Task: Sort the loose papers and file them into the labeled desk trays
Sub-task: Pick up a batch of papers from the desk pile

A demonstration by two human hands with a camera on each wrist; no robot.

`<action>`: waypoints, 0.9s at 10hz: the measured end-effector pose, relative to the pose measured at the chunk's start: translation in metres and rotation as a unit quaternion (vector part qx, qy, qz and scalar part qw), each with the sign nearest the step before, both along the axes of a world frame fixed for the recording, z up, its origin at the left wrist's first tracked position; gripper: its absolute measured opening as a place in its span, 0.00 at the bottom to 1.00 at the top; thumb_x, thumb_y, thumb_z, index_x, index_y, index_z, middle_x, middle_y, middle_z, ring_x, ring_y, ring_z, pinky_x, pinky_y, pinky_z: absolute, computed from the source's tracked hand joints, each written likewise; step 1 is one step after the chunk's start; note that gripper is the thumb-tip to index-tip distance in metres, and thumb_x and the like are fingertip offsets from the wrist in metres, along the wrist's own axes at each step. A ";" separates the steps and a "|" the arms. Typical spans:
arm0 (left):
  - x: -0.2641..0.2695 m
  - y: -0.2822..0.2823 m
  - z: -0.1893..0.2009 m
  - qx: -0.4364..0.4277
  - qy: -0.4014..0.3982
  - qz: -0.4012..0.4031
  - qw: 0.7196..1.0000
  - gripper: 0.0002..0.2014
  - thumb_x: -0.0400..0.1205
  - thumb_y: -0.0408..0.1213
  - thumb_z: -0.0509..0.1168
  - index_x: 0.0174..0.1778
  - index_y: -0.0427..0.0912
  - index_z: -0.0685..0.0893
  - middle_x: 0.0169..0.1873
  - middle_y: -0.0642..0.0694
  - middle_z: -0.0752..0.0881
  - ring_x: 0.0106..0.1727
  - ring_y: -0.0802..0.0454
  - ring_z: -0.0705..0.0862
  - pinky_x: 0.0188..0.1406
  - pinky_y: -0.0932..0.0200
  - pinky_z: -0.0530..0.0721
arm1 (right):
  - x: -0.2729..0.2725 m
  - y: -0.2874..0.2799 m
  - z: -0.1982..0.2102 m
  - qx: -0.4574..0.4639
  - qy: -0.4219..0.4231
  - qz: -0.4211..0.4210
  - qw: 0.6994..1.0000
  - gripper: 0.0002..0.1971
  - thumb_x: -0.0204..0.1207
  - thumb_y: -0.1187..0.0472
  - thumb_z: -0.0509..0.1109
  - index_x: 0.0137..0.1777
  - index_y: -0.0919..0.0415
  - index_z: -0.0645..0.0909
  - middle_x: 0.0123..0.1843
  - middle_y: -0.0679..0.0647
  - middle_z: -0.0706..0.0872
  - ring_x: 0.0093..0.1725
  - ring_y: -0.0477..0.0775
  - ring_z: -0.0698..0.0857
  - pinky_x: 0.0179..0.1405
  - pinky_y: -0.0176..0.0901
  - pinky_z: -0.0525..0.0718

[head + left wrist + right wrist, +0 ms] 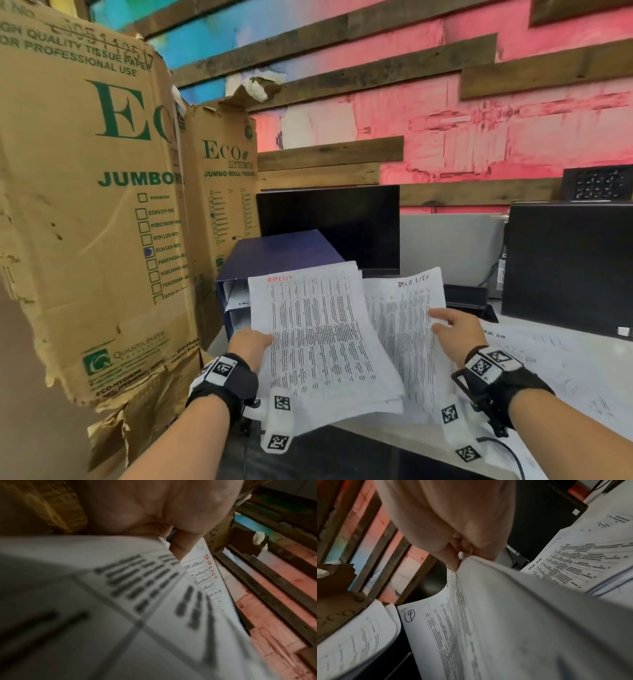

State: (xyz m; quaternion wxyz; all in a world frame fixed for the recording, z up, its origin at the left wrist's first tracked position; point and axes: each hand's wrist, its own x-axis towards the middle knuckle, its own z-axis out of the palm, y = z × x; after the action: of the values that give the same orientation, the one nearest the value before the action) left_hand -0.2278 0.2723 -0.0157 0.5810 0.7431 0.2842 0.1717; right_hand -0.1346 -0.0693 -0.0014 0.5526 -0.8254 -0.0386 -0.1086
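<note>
My left hand (251, 344) pinches the left edge of a sheaf of printed sheets (318, 346) headed "TASK LIST" in red, held up in front of me. In the left wrist view the thumb lies on top of that red-headed sheaf (202, 566). My right hand (452, 329) pinches a second printed sheet (400, 325) headed "TASK LIST" in black, just right of the first and partly behind it. The right wrist view shows the fingers closed on this black-headed sheet's edge (488, 588). Behind the papers stands a dark blue stack of desk trays (274, 260) with paper in its slots.
Tall brown cardboard boxes (89, 192) crowd the left side. A dark monitor (329, 222) stands behind the trays and a black computer case (568, 267) at the right. More loose printed papers (555, 370) lie on the white desk at the right.
</note>
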 end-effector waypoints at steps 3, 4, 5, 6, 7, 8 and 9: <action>-0.002 0.078 -0.018 -0.084 -0.009 0.048 0.995 0.10 0.61 0.43 0.70 0.36 0.46 0.82 0.58 0.32 0.86 0.61 0.33 0.84 0.61 0.34 0.82 | -0.028 0.014 0.016 -0.020 -0.010 0.031 0.999 0.17 0.78 0.73 0.65 0.64 0.63 0.83 0.66 0.62 0.83 0.55 0.65 0.85 0.53 0.44 0.79; -0.011 0.071 -0.002 -0.071 -0.042 0.039 0.996 0.09 0.65 0.44 0.69 0.37 0.44 0.82 0.57 0.30 0.86 0.59 0.31 0.84 0.60 0.32 0.82 | -0.035 0.012 0.023 -0.013 -0.023 0.033 0.999 0.17 0.77 0.74 0.65 0.64 0.63 0.83 0.66 0.61 0.83 0.56 0.63 0.85 0.52 0.42 0.79; -0.017 0.059 0.014 -0.075 -0.077 0.049 0.993 0.07 0.75 0.36 0.67 0.43 0.35 0.83 0.52 0.32 0.88 0.54 0.32 0.87 0.58 0.29 0.82 | -0.038 0.010 0.028 -0.007 -0.027 0.032 0.999 0.17 0.78 0.74 0.64 0.64 0.64 0.83 0.63 0.62 0.84 0.56 0.65 0.85 0.53 0.43 0.80; 0.002 0.053 0.015 -0.072 -0.077 0.046 0.993 0.14 0.72 0.42 0.67 0.46 0.35 0.82 0.52 0.31 0.87 0.54 0.32 0.87 0.57 0.31 0.83 | -0.037 0.009 0.031 -0.009 -0.022 0.052 0.998 0.16 0.78 0.76 0.61 0.58 0.64 0.86 0.59 0.63 0.86 0.40 0.58 0.86 0.40 0.38 0.84; -0.002 0.028 0.032 -0.053 -0.065 0.062 0.995 0.24 0.76 0.47 0.67 0.59 0.30 0.80 0.55 0.33 0.85 0.55 0.32 0.85 0.57 0.43 0.84 | -0.035 0.011 0.032 -0.043 -0.007 0.084 0.996 0.16 0.79 0.78 0.58 0.53 0.67 0.87 0.52 0.60 0.86 0.48 0.58 0.86 0.46 0.36 0.83; 0.003 0.016 0.034 -0.050 -0.074 0.087 0.992 0.20 0.81 0.46 0.67 0.58 0.31 0.81 0.55 0.36 0.85 0.55 0.34 0.84 0.60 0.40 0.82 | -0.030 0.013 0.031 -0.063 0.008 0.111 0.992 0.17 0.79 0.78 0.56 0.51 0.67 0.87 0.49 0.59 0.84 0.39 0.48 0.84 0.26 0.22 0.78; 0.014 0.017 0.028 -0.051 -0.077 0.100 0.991 0.24 0.79 0.47 0.68 0.64 0.33 0.81 0.58 0.36 0.85 0.58 0.35 0.84 0.63 0.40 0.80 | -0.022 0.013 0.030 -0.119 -0.011 0.103 0.987 0.18 0.79 0.75 0.57 0.46 0.57 0.88 0.51 0.55 0.87 0.37 0.47 0.83 0.30 0.27 0.79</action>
State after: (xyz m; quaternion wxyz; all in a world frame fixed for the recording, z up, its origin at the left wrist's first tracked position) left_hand -0.2141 0.2897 0.0118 0.6181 0.6652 0.3195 0.2710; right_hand -0.1570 -0.0562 0.0289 0.4579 -0.8758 -0.1423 -0.0553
